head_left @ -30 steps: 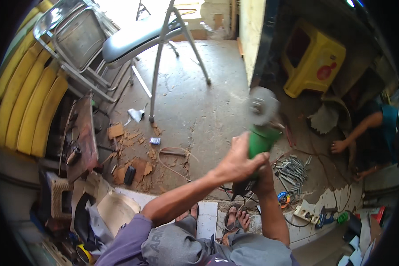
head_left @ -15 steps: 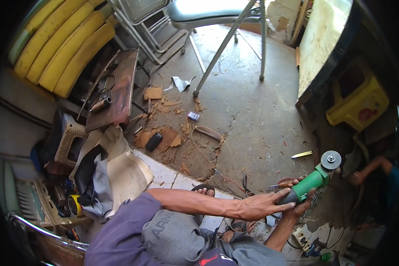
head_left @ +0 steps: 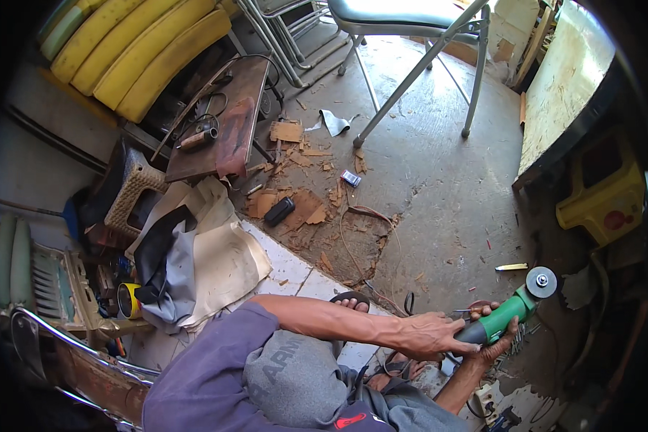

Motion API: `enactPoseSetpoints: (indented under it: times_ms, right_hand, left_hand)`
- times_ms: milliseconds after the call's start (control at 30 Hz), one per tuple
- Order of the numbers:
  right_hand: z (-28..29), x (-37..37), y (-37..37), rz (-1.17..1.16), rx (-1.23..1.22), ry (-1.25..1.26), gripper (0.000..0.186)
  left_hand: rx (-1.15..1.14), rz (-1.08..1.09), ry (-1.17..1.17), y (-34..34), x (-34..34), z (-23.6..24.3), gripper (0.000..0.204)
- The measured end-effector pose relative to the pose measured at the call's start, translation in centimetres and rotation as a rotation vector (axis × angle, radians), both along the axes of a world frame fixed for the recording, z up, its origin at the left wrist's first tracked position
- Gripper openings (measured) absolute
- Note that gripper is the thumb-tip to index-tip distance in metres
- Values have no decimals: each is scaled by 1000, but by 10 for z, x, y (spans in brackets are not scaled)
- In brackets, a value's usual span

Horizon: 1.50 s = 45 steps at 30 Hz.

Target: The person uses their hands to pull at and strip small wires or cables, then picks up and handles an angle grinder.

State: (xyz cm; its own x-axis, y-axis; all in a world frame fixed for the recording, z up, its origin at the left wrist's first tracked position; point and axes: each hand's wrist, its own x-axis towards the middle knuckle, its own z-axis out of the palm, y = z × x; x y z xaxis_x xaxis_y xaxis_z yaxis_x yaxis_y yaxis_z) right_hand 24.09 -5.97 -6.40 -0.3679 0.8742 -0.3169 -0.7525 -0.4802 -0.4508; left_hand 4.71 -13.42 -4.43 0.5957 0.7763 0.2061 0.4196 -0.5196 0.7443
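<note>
An angle grinder with a green body, a dark grey rear end and a round grey disc is held out at the lower right. My left hand reaches across and is closed over its dark rear end. From below, my right hand supports the green body, its fingers curled round the far side and its thumb on the near side. A thin pointed tool shows beside the right fingertips; whether they hold it is unclear. The disc points away from me, above the floor.
A yellow-handled cutter lies near the disc. Wood scraps, a black case and a small box litter the floor. Ahead stands a folding chair. Cloth sheets lie left; a power strip is at lower right.
The view has turned, so the floor and furniture sit further right. The grinder appears slightly lower in the picture, and both hands keep their hold on it.
</note>
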Motion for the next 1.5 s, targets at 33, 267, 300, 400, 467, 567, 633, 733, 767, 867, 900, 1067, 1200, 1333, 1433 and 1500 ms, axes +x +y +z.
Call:
enactPoseSetpoints:
  times_ms: [33,267,300,400,467,567,633,733,767,867,900,1067,1200,1333,1433,1500]
  right_hand:
    - [0,-3,1,53,5,7,50]
    - [-11,2,0,-107,-94,-10,50]
    - [-14,1,-1,-152,-109,-20,49]
    - [-18,1,-1,-107,5,61,49]
    - [-5,0,1,-67,7,118,55]
    - [-9,1,5,-43,-75,171,64]
    - [-25,13,5,-74,-45,83,61]
    - [-13,-4,5,-111,-20,163,73]
    - [-11,-1,3,-116,-7,141,68]
    - [-2,3,-2,-137,-17,118,54]
    - [1,3,-4,-164,-5,92,51]
    - [-1,-1,-6,-187,-39,107,49]
    - [-14,9,-6,-176,-49,144,54]
    - [-8,8,-3,-191,-20,123,54]
    - [0,7,-3,-217,-13,80,52]
    - [2,7,-3,-225,-11,63,50]
  left_hand:
    - [45,30,22,0,3,-3,69]
    - [180,128,-30,-9,9,-7,46]
    - [181,146,-40,-11,8,-7,45]
    - [181,169,-34,-9,10,-11,65]
    - [147,103,-7,-4,13,-9,85]
    - [23,100,-47,-6,14,2,85]
    - [23,98,-16,-5,24,8,77]
    - [-82,122,44,-1,20,29,70]
    - [-58,141,19,-2,25,30,70]
    - [-76,122,52,-4,28,29,68]
    - [-87,116,68,-5,29,31,67]
    - [-51,93,59,-4,27,29,61]
    - [-41,59,36,0,31,28,60]
    - [-29,72,53,1,31,30,60]
    - [-26,64,47,3,32,31,61]
    - [-38,65,43,2,33,31,62]
